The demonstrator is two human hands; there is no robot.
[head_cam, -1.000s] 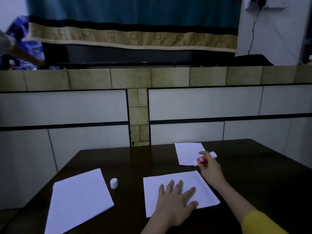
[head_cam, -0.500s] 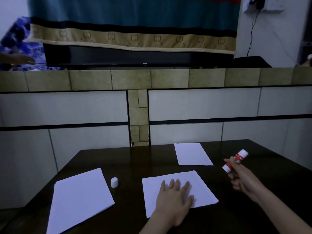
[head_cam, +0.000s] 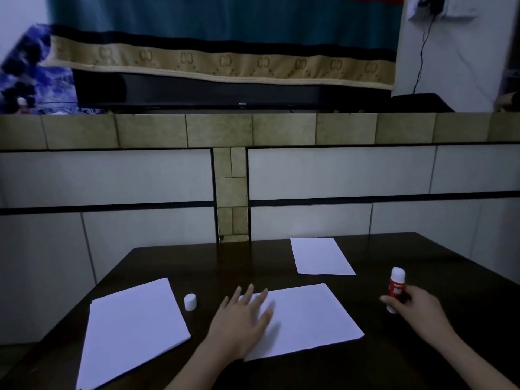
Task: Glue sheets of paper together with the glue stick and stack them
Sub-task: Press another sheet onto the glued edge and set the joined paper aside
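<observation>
A white sheet of paper (head_cam: pixel 309 319) lies in the middle of the dark table (head_cam: pixel 225 266). My left hand (head_cam: pixel 242 322) rests flat over its left edge, fingers straight. To the right, my right hand (head_cam: pixel 416 308) grips the red and white glue stick (head_cam: pixel 396 287), which stands upright on the table, uncapped. Its white cap (head_cam: pixel 190 302) stands between the middle sheet and a stack of white paper (head_cam: pixel 132 327) at the left. A smaller white sheet (head_cam: pixel 320 256) lies at the far side of the table.
A tiled wall (head_cam: pixel 337 173) rises just behind the table's far edge, with a ledge carrying a dark screen (head_cam: pixel 225 91) under a draped cloth. The table's right part (head_cam: pixel 464 277) is bare dark wood.
My right hand has carried the glue stick from over the far sheet out to the right and set it upright on the table. My left hand slid left, to the sheet's edge.
</observation>
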